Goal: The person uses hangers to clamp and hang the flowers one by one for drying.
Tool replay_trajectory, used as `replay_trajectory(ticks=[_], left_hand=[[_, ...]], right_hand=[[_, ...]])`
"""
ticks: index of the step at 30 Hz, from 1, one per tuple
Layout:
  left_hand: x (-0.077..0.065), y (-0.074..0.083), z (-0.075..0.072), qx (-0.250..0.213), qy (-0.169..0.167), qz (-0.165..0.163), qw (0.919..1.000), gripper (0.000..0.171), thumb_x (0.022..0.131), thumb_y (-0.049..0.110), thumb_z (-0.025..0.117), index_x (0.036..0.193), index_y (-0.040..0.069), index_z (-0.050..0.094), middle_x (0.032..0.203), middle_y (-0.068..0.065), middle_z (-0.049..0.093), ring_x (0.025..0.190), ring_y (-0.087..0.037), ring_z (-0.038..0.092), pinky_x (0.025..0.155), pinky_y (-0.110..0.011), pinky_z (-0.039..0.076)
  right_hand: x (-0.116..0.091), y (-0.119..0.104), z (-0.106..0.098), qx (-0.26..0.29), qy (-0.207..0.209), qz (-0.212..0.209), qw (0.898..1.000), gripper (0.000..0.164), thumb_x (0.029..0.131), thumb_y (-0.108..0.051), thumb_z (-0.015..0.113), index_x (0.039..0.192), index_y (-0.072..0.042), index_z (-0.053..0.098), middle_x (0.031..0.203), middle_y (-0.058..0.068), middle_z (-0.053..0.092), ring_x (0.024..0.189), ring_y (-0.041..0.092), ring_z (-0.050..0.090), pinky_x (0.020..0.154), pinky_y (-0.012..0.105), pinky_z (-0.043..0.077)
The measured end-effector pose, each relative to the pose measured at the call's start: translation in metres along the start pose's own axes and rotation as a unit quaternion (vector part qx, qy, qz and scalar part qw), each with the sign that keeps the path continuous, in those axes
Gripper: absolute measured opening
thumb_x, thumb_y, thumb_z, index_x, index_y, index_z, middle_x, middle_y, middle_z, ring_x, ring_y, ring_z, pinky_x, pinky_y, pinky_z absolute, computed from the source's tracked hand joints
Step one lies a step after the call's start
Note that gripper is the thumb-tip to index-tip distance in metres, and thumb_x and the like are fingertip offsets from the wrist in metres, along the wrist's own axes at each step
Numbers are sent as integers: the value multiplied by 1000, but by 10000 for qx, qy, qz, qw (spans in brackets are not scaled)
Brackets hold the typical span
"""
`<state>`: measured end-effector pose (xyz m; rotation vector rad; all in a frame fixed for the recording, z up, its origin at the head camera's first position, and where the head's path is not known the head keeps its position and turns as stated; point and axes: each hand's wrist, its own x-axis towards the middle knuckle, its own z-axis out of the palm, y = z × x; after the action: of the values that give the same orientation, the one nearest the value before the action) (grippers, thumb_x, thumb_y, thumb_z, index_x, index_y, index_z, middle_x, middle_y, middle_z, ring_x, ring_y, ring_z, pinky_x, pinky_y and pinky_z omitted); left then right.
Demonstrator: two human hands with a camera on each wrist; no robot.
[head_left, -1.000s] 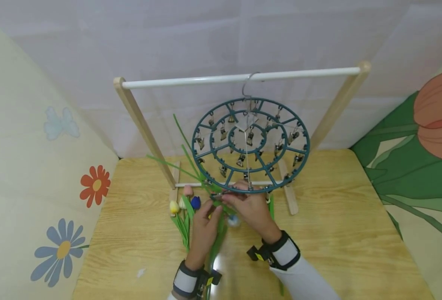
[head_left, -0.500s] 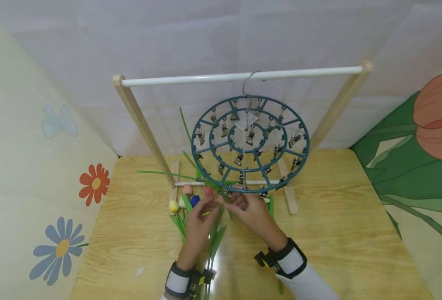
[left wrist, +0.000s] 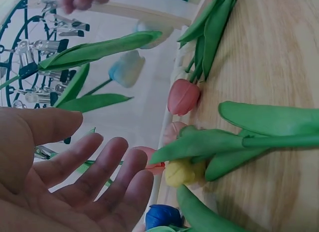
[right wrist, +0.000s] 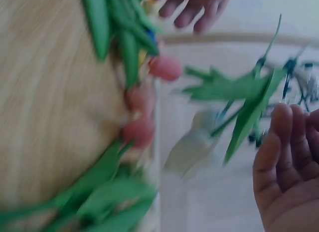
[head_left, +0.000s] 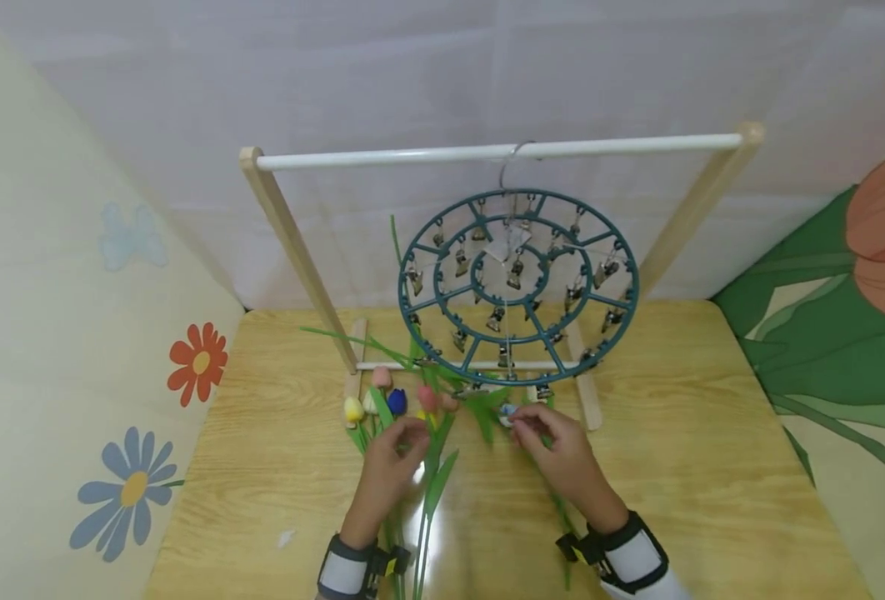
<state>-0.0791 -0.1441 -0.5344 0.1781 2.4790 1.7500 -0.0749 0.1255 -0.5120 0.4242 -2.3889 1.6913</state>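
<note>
My left hand (head_left: pixel 390 471) is held over the table below the front of a round green clip hanger (head_left: pixel 622 333), fingers loosely bent and holding nothing. On the right, my right hand (head_left: pixel 568 458) also holds nothing; in the head view its fingertips overlap a blue-and-white artificial tulip (head_left: pixel 507 414). In the left wrist view that blue-and-white tulip (left wrist: pixel 127 69) hangs head-down, and a green stem with leaves (left wrist: pixel 99 51) is gripped by a hanger clip (left wrist: pixel 28 67). The right wrist view shows pale tulip heads (right wrist: pixel 192 147) dangling beside the right fingers.
A wooden rack with a white bar (head_left: pixel 412 156) carries the hanger by its hook. Several tulips lie on the table (head_left: pixel 262 467), among them a yellow one (head_left: pixel 353 409), a blue one (head_left: pixel 397 402) and a pink-red one (head_left: pixel 428 398). A small white scrap (head_left: pixel 286 538) lies at left.
Both hands were together at a clip on the hanger's front edge, the right gripping there. They have drawn apart and down, leaving the tulip hanging; its stem has swung.
</note>
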Motion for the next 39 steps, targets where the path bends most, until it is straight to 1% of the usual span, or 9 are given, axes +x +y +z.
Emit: replay_trajectory(ticks=[3, 7, 13, 16, 18, 24, 28, 33, 39], left_hand=[[0, -2, 2, 122, -58, 53, 9999, 22, 97, 12, 70, 117, 4, 69, 103, -8, 72, 93, -20, 66, 76, -23, 58], [-2, -4, 7, 254, -206, 151, 9993, 20, 97, 9, 69, 115, 2, 69, 99, -7, 72, 90, -17, 66, 74, -22, 58], [-4, -4, 19, 449, -620, 276, 9967, 20, 99, 12, 67, 116, 1, 69, 101, -9, 74, 89, -13, 67, 75, -22, 58], [-5, -2, 25, 584, -754, 244, 9951, 21, 100, 15, 66, 117, 3, 70, 104, -6, 73, 93, -13, 67, 78, -22, 57], [-6, 1, 28, 604, -821, 170, 9946, 21, 100, 16, 66, 118, 5, 70, 105, -3, 73, 94, -13, 67, 79, -23, 57], [-7, 4, 35, 631, -894, 85, 9940, 19, 99, 18, 67, 116, 9, 70, 105, -1, 71, 96, -14, 66, 82, -25, 57], [-7, 5, 42, 599, -973, 143, 9933, 18, 99, 18, 67, 115, 10, 70, 104, -1, 72, 95, -12, 66, 83, -24, 57], [-8, 6, 48, 604, -1040, 345, 9921, 19, 99, 16, 67, 113, 5, 71, 105, -3, 73, 94, -12, 67, 85, -25, 58], [-9, 9, 57, 712, -1023, 305, 9917, 19, 101, 19, 65, 115, 8, 71, 109, -4, 73, 98, -13, 67, 87, -28, 59]], right_hand=[[-5, 14, -15, -604, 315, 66, 9977, 10, 96, 6, 65, 102, 0, 70, 83, 5, 71, 73, 6, 65, 63, 19, 57], [-8, 33, -29, -1681, 225, 779, 9824, 15, 97, -2, 68, 111, 1, 68, 95, 9, 70, 81, 14, 65, 65, 24, 56], [-10, 58, -36, -2706, -781, 2153, 9350, 41, 99, -20, 68, 128, 7, 55, 99, 15, 64, 82, 23, 64, 65, 37, 55], [-13, 63, -36, -3057, -1195, 2419, 9131, 43, 99, -25, 68, 125, 6, 55, 86, 8, 63, 71, 19, 60, 57, 35, 49], [-14, 65, -36, -3188, -1315, 2482, 9052, 41, 98, -27, 68, 122, 5, 57, 81, 5, 63, 66, 18, 58, 53, 33, 47], [-12, 70, -39, -2981, -1295, 2638, 9082, 40, 94, -23, 67, 119, 7, 61, 88, 9, 71, 74, 19, 65, 59, 35, 53], [-11, 72, -44, -2451, -1173, 2781, 9213, 42, 90, -18, 68, 123, 9, 62, 89, 9, 71, 77, 18, 65, 61, 32, 52], [-13, 71, -52, -2067, -886, 2582, 9396, 40, 93, -14, 68, 126, 10, 63, 89, 8, 68, 76, 15, 59, 62, 25, 49], [-15, 68, -59, -668, -355, 3123, 9470, 42, 100, -10, 63, 135, 10, 50, 106, 19, 66, 77, 14, 68, 63, 27, 62]])
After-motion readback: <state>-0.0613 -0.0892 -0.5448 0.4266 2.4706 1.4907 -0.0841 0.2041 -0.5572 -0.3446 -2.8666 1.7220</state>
